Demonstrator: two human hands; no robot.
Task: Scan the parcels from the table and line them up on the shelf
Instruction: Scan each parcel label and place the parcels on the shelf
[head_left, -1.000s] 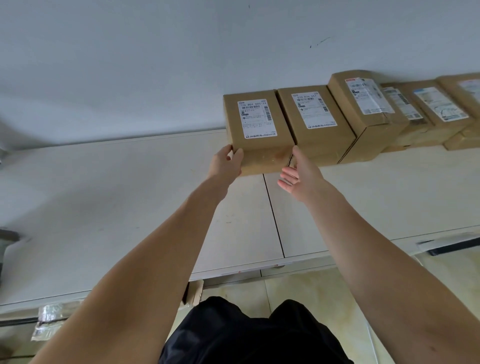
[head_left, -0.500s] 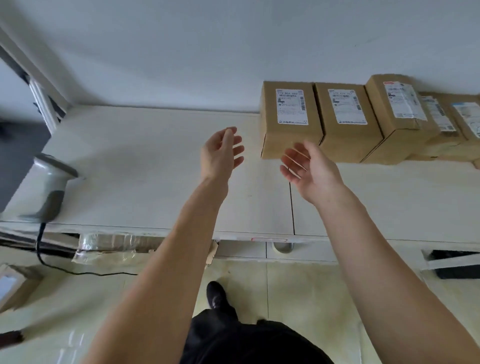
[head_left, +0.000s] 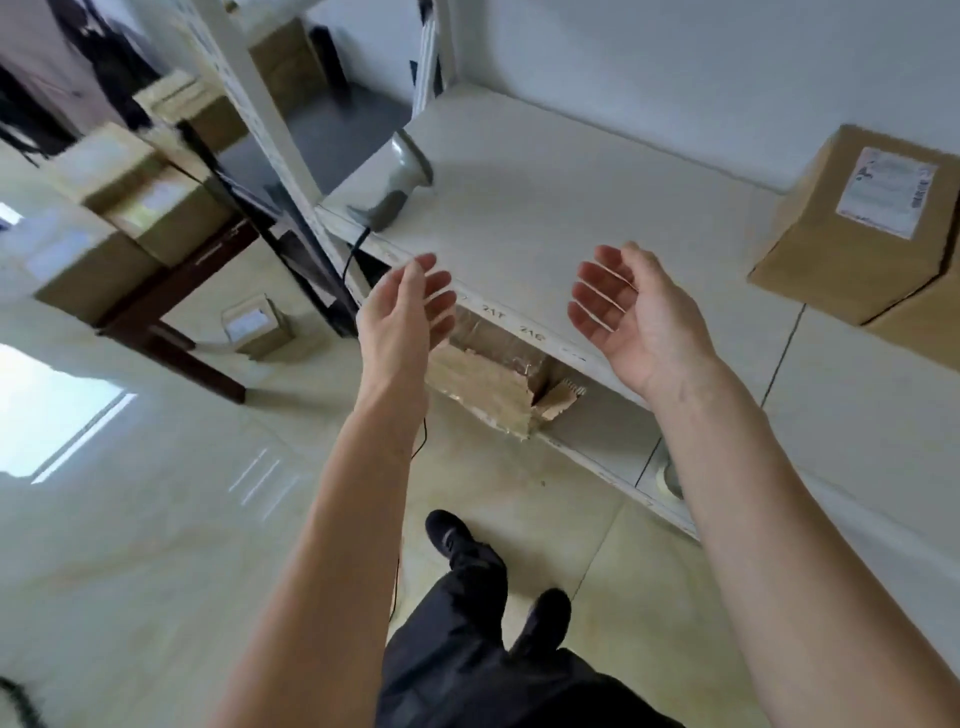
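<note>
My left hand (head_left: 402, 317) and my right hand (head_left: 631, 317) hang in the air, palms turned toward each other, fingers loosely spread; each grip is wide and holds nothing. Both float over the front edge of the smooth white shelf board (head_left: 545, 208), which has small printed numbers along its lip. At the shelf's right end a brown cardboard parcel with a white printed label (head_left: 852, 228) stands against the pale wall, touching a second brown box (head_left: 924, 322) of which only a corner shows. Near the shelf's left front corner lies a grey plastic handheld scanner (head_left: 400, 182), its dark cable dropping over the edge. Under the shelf board sits a torn cardboard carton wrapped in clear glossy tape (head_left: 493, 384). Off to the left, blurred brown labelled parcels (head_left: 130, 192) are piled on a dark wooden surface (head_left: 171, 291), and one small labelled box (head_left: 254, 327) rests on the glossy cream floor tiles (head_left: 130, 545) beneath it.
</note>
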